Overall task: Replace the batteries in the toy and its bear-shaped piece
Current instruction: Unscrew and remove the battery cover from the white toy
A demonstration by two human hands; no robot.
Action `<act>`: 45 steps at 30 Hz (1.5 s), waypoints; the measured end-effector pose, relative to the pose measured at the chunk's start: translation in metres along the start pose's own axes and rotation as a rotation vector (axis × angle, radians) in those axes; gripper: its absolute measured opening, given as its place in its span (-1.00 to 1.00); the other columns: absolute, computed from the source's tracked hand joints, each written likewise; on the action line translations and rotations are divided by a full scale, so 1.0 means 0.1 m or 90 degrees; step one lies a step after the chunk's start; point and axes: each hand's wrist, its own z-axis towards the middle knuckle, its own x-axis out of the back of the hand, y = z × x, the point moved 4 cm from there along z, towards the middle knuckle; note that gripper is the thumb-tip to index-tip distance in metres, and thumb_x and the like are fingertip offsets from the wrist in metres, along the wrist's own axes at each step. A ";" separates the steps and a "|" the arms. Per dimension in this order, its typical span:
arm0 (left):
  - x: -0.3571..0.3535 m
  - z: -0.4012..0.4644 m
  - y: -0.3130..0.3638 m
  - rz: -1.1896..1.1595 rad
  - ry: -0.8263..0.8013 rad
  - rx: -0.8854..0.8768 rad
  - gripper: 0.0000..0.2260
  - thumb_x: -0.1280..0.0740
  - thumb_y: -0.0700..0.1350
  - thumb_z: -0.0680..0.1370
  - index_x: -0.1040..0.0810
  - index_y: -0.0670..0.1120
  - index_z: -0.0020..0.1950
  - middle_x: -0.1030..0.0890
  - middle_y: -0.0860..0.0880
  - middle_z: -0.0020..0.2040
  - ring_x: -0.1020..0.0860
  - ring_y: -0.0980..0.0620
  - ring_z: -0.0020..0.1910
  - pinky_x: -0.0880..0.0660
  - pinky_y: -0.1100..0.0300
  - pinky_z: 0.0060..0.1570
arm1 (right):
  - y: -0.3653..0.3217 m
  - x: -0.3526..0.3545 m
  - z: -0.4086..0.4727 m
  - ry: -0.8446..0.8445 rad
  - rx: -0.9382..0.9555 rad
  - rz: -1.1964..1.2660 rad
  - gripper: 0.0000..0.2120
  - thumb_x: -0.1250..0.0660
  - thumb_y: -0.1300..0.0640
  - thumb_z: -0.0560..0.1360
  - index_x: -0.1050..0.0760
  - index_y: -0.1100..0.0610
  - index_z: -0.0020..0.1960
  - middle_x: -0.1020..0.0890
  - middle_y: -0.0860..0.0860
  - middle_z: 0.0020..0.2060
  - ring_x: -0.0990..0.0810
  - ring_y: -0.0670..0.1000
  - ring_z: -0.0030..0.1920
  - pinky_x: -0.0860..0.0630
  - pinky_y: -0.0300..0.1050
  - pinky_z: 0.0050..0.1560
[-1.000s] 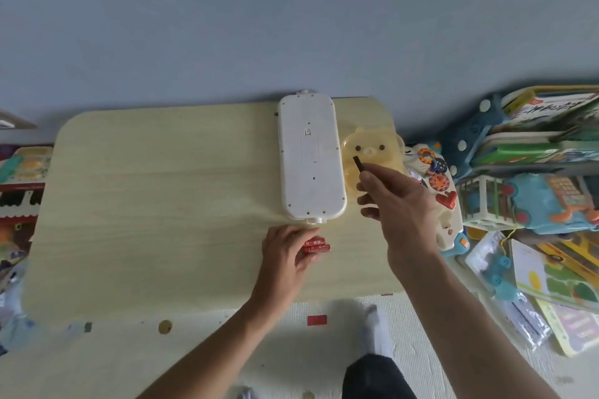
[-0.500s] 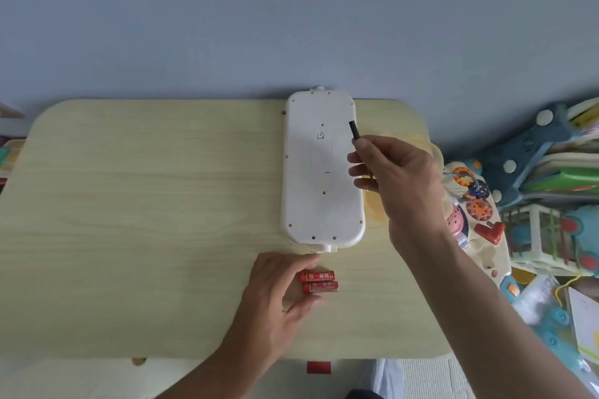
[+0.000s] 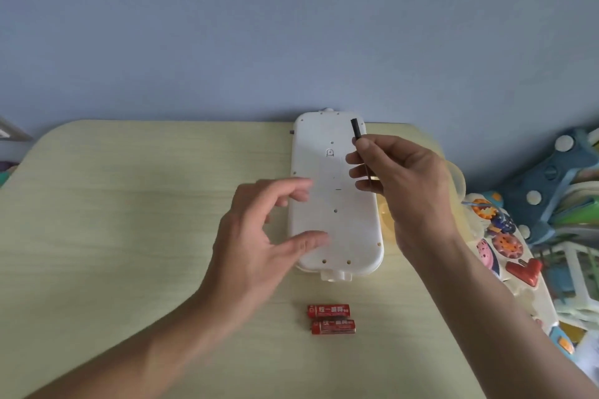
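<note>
Right hand pinching a thin black tool hides the yellow piece; left hand spread, blurred.

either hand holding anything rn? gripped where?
Right hand pinches a thin black screwdriver along its lower part, upper end sticking up. Left hand is open over the white toy, holding nothing.

The long white toy lay back-up, its shell a smooth, faintly satin plastic dotted with small screw holes. The pale yellow-green table under it showed a printed wood grain with a matt, laminate-like finish. Two red cylindrical batteries wore glossy printed wrappers with metal ends. The thin black tool pinched in the right hand looked matt, possibly rubber or plastic. The wall behind was flat matt blue-grey.
</note>
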 end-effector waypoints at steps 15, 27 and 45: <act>-0.19 1.53 -0.05 -0.278 -0.064 0.022 -0.86 -0.46 -0.26 0.51 -0.71 -0.17 0.05 -0.61 -0.16 -0.24 -0.51 0.05 -0.30 -0.51 0.21 -0.22 | 0.07 -0.34 0.46 -0.087 0.076 -0.070 -0.86 -0.31 0.25 0.61 -0.64 0.27 0.03 -0.77 0.06 -0.19 -0.74 0.11 -0.05 -0.65 0.01 0.06; -0.41 1.65 -0.19 -0.307 -0.025 0.046 -0.89 -0.50 -0.23 0.48 -0.73 -0.19 -0.01 -0.68 -0.07 -0.29 -0.59 0.14 -0.37 -0.51 0.34 -0.30 | 0.11 -0.39 0.59 -0.055 0.079 -0.056 -0.84 -0.25 0.25 0.65 -0.62 0.21 0.03 -0.76 0.10 -0.12 -0.73 0.11 -0.05 -0.66 -0.10 0.00; -0.40 1.57 -0.17 -0.283 -0.061 0.003 -0.88 -0.55 -0.18 0.42 -0.72 -0.12 -0.07 -0.69 -0.14 -0.18 -0.62 0.02 -0.30 -0.62 0.03 -0.12 | 0.12 -0.33 0.55 -0.046 0.085 -0.116 -0.93 -0.44 0.21 0.52 -0.71 0.15 -0.06 -0.77 0.04 -0.15 -0.73 0.09 -0.01 -0.65 0.02 0.12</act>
